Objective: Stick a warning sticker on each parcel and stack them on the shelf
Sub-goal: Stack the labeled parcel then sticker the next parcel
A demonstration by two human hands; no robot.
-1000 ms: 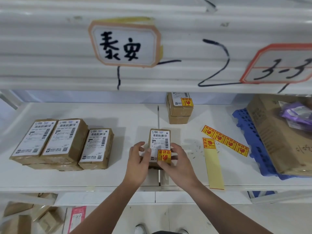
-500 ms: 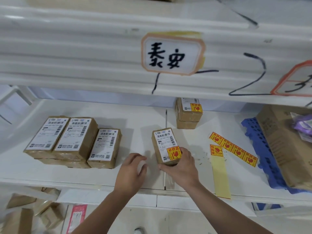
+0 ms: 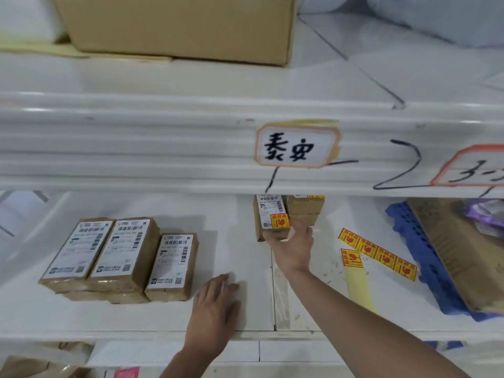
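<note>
**Head view of a white shelf (image 3: 234,241) during parcel stacking.** The right hand (image 3: 294,246) grips the near end of a small brown parcel (image 3: 266,214), with fingers and thumb curled round it. The parcel appears to be raised off the shelf, labelled face up and long axis running near to far. A red-and-yellow warning sticker (image 3: 279,221) sits at the near right corner of its label.

Just to the right and slightly farther back stands the stack of stickered parcels (image 3: 305,212). Its top is partly hidden by the upper shelf edge (image 3: 136,148). Whether the held parcel touches the stack cannot be told.

The left hand (image 3: 215,298) rests flat near the shelf's front edge, fingers straight, holding nothing. To its left lie three unstickered parcels (image 3: 122,252) side by side, their long axes also near to far.

At right lie a strip of warning stickers (image 3: 377,255) and a yellow backing strip (image 3: 357,285) bearing one sticker. Beyond them is a blue perforated tray (image 3: 409,241) under a large cardboard box (image 3: 450,255).

The step in hand is judged to be stacking. The stack lies right of and beyond the held parcel, so the right hand is much the nearer. The placement likely needs a short shift rightward over the stack with the long axis kept near to far, and there is little headroom below the upper shelf. The left hand is the nearer to the unstickered parcels.
</note>
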